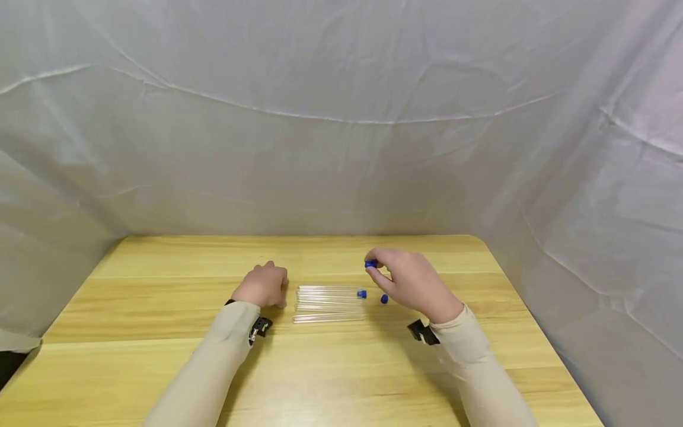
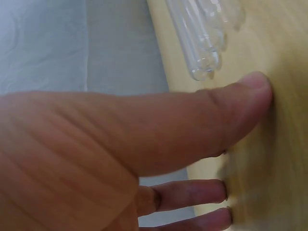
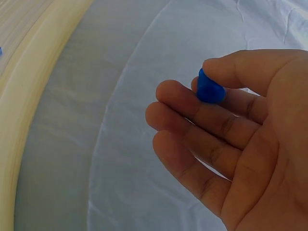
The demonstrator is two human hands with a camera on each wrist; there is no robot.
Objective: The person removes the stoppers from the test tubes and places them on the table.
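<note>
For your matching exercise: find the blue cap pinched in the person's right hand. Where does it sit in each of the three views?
Head: blue cap right of centre, at the fingertips of the right hand, above the table.
Left wrist: not in it; only the left hand and the clear tubes show.
Right wrist: upper middle, between thumb and fingers.
Shared landmark: the wooden table.

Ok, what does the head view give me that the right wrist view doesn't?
Only the head view shows the left hand resting on the table, the clear tubes beside it, one with a blue cap on its end, and a loose blue cap. Only the right wrist view shows the pinch from the palm side. Both show the right hand pinching a blue cap.
</note>
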